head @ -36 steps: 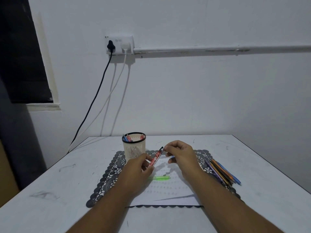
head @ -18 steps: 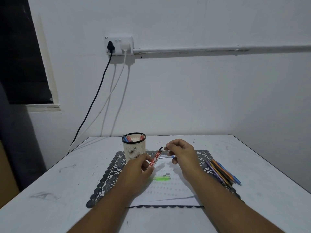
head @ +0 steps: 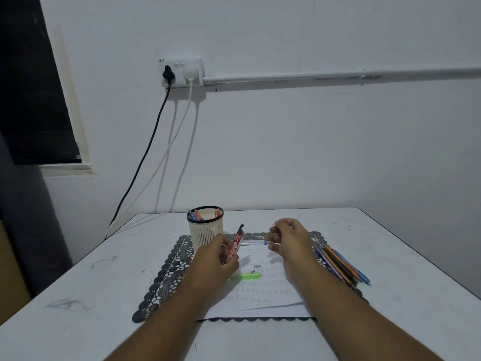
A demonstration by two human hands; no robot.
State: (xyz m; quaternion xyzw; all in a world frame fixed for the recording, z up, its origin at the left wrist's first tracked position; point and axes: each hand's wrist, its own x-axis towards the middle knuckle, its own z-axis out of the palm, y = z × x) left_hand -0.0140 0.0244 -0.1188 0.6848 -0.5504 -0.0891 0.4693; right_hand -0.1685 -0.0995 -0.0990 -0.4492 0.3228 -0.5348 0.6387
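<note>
1. Head view, risk: the left hand (head: 216, 259) and right hand (head: 289, 239) hold two pen parts above a white paper sheet (head: 260, 295), ends close together. It looks like a fit-together step. If the ends meet off-axis, the thin part could bend or slip out of the pinch.
2. Head view, risk: small grey loose parts (head: 256, 267) and a translucent green pen piece (head: 247, 276) lie on the sheet just below the hands. A dropped part or a lowered wrist could knock them off onto the dark openwork lace placemat (head: 166, 277).
3. Head view, risk: a white perforated plastic pen cup with a black rim (head: 205, 231) stands just behind the left hand. A push forward there could tip it.
4. Head view, left pose: the forearm comes in from the bottom and the back of the hand faces the camera. The fingers are curled round the lower half of a red-and-white labelled tube with a black tip (head: 236, 244). The tube is tilted, tip up and away.
5. Head view, right pose: the hand is raised, thumb and forefinger pinching the blue end of a clear slim pen barrel (head: 253, 243). The other fingers are curled in. The barrel lies about level and points left at the red tube; I cannot tell if the two touch.
6. Head view, rest: a bundle of coloured pens (head: 341, 267) lies at the placemat's right edge, beside the right forearm. Everything sits on a scuffed white tabletop (head: 78, 282).
</note>
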